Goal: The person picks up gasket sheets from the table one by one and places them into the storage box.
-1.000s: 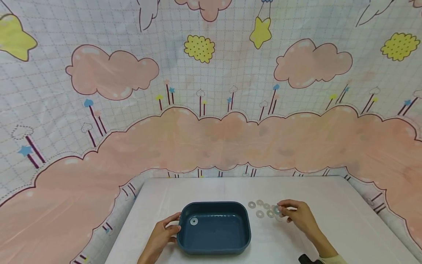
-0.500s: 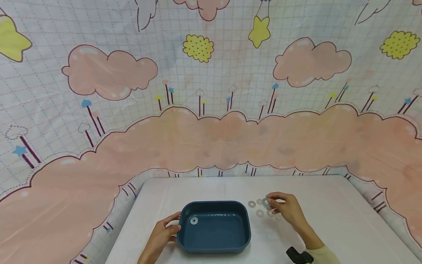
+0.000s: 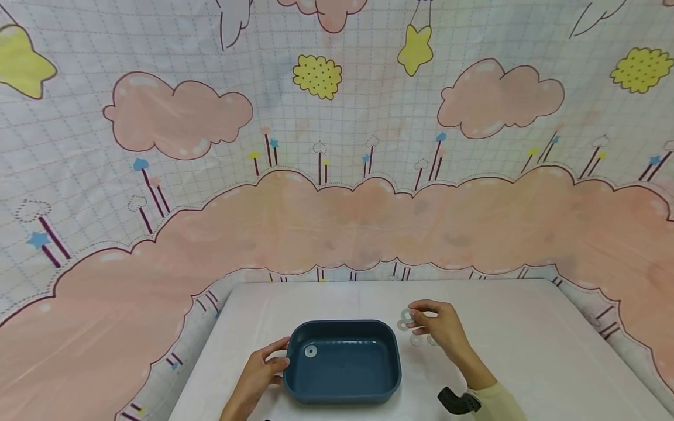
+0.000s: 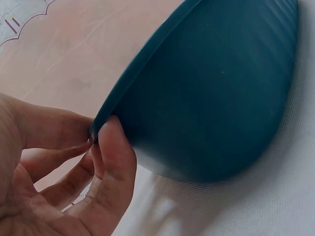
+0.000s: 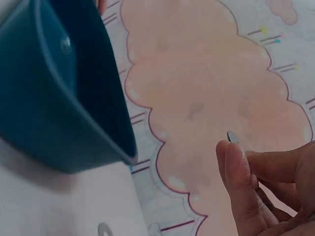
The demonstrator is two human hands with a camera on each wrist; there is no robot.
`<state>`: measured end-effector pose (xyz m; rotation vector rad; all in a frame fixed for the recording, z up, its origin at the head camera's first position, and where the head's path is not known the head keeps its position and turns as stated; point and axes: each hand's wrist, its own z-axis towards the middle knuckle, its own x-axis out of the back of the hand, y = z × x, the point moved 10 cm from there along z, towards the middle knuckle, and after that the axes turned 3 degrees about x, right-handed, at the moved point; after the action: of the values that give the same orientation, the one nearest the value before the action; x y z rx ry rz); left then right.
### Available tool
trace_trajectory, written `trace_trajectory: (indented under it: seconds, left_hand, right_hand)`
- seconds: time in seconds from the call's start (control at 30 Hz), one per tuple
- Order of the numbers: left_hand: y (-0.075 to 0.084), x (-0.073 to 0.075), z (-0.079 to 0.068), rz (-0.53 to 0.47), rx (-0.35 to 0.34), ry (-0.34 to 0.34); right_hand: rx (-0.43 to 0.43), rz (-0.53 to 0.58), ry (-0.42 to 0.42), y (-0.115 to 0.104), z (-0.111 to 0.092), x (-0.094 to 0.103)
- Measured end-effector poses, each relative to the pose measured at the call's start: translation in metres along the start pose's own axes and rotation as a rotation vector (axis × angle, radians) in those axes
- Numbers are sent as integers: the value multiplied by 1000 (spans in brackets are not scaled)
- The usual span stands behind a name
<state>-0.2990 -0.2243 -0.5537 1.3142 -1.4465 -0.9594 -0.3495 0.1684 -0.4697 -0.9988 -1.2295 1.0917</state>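
Note:
A dark blue rectangular basin stands on the white table, with one flat metal washer inside at its left. My left hand grips the basin's left side; in the left wrist view its thumb and fingers pinch the rim. Right of the basin, my right hand is raised and pinches another washer by its edge between thumb and fingertips. That washer shows edge-on in the right wrist view. Below this hand lie several loose washers, partly hidden by it.
The white table reaches back to a hanging cloth printed with clouds and stars. A black wrist camera sits on the right forearm by a pale yellow sleeve.
My right hand has moved left toward the basin, carrying the pinched washer over the loose ones. The left hand and basin have stayed in place.

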Motion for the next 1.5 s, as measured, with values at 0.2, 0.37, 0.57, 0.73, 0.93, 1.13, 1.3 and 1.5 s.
trace_trajectory:
  seconds: [0.2, 0.37, 0.57, 0.73, 0.93, 1.13, 1.3, 1.5]
  left_hand:
    - [0, -2, 0, 7, 6, 1]
    - [0, -3, -1, 8, 9, -3]
    - [0, 0, -1, 2, 11, 6]
    - [2, 0, -1, 9, 5, 9]
    - [2, -1, 0, 16, 9, 5]
    - [3, -1, 1, 15, 11, 1]
    - [4, 0, 2, 12, 9, -4]
    - [4, -1, 4, 5, 9, -10]
  right_hand:
    - [0, 76, -24, -7, 3, -17]
    - [-18, 115, -41, -8, 4, -32]
    - [-22, 145, -76, -9, 4, -51]
    - [-23, 157, -84, -9, 4, -64]
    - [-29, 216, -83, -7, 4, -81]
    - [-34, 286, -122, -12, 3, -103]
    - [-58, 338, -169, -10, 3, -121]
    - [-63, 356, -219, -7, 3, -139]
